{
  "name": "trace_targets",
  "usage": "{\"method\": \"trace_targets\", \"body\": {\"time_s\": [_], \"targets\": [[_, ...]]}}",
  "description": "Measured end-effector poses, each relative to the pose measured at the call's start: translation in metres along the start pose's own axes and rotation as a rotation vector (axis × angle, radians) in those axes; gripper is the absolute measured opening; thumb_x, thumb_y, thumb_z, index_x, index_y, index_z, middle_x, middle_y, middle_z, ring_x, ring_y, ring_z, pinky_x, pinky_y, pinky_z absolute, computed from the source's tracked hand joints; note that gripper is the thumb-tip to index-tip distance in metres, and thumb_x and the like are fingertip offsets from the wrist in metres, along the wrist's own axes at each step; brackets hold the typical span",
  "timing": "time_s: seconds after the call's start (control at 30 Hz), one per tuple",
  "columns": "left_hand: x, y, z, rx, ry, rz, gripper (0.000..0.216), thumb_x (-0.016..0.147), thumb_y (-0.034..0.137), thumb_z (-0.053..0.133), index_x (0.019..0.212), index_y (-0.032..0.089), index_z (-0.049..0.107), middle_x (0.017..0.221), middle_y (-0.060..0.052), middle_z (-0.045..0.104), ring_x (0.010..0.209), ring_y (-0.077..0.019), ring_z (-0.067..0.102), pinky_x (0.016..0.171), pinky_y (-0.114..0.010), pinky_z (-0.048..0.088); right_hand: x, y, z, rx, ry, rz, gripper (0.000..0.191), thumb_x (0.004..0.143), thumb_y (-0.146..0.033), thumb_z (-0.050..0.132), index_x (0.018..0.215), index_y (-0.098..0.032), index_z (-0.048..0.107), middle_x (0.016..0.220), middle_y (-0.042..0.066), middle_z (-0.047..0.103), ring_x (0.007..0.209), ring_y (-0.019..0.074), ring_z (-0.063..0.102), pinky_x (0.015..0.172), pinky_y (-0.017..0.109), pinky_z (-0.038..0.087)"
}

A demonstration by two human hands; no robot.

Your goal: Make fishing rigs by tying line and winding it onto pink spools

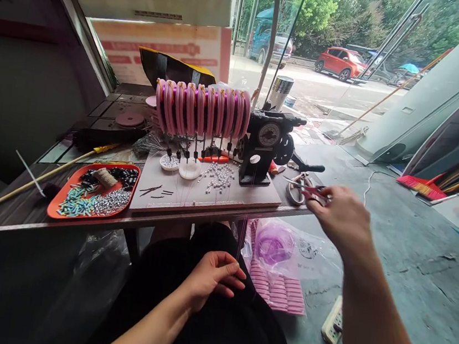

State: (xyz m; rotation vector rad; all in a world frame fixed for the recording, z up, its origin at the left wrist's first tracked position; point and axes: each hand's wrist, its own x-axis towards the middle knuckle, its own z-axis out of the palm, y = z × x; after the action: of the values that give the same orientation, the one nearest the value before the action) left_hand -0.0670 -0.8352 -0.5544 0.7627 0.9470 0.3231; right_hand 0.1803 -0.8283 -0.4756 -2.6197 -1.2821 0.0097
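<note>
Over my lap, my left hand (213, 277) pinches a thin line (241, 239) between thumb and forefinger. The line runs up toward the table edge. My right hand (344, 219) is closed around the handles of a pair of scissors (312, 191), at the table's right end beside a roll of tape (295, 192). In front of me stands a black hand-cranked winder (256, 156) with a round dial. A row of pink spools (201, 110) is mounted on its left, and small dark clips hang on lines beneath them.
On the wooden board (247, 197) lie loose pale beads (221, 177) and small white dishes (190, 169). An orange tray (53, 209) of small parts sits left, beside a bamboo stick (27, 186). Below are bagged pink spools (277, 292) and a power strip (333, 321).
</note>
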Motion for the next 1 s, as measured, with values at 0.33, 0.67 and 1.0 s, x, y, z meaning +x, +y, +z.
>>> {"method": "trace_targets", "body": {"time_s": [0.33,0.67,1.0], "targets": [[0.000,0.000,0.001,0.034,-0.044,0.047,0.032,0.060,0.039,0.073,0.067,0.013,0.056,0.072,-0.006,0.066,0.067,-0.0172,0.064,0.046,-0.019,0.043,-0.108,0.056,0.031,0.714,-0.745,-0.173,0.020,0.073,-0.036,0.054,0.083,-0.019,0.050,0.076,0.002,0.053,0.067,0.0157,0.050,0.060,0.028,0.043],[-0.001,0.000,0.000,0.041,-0.046,0.015,0.030,0.065,0.039,0.070,0.072,0.014,0.054,0.076,-0.005,0.065,0.062,-0.0144,0.064,0.045,-0.017,0.044,-0.124,0.042,0.040,0.479,-0.890,-0.256,0.019,0.065,-0.023,0.056,0.076,-0.020,0.041,0.076,-0.001,0.047,0.068,0.0141,0.041,0.060,0.025,0.034],[-0.001,-0.002,0.003,0.032,-0.040,0.008,0.039,0.059,0.044,0.074,0.071,0.016,0.050,0.075,-0.003,0.065,0.052,-0.0124,0.062,0.054,-0.025,0.051,-0.112,0.028,0.036,0.272,-0.921,-0.407,0.017,0.064,-0.025,0.057,0.073,-0.019,0.044,0.073,0.000,0.053,0.065,0.0147,0.043,0.057,0.025,0.029]]}}
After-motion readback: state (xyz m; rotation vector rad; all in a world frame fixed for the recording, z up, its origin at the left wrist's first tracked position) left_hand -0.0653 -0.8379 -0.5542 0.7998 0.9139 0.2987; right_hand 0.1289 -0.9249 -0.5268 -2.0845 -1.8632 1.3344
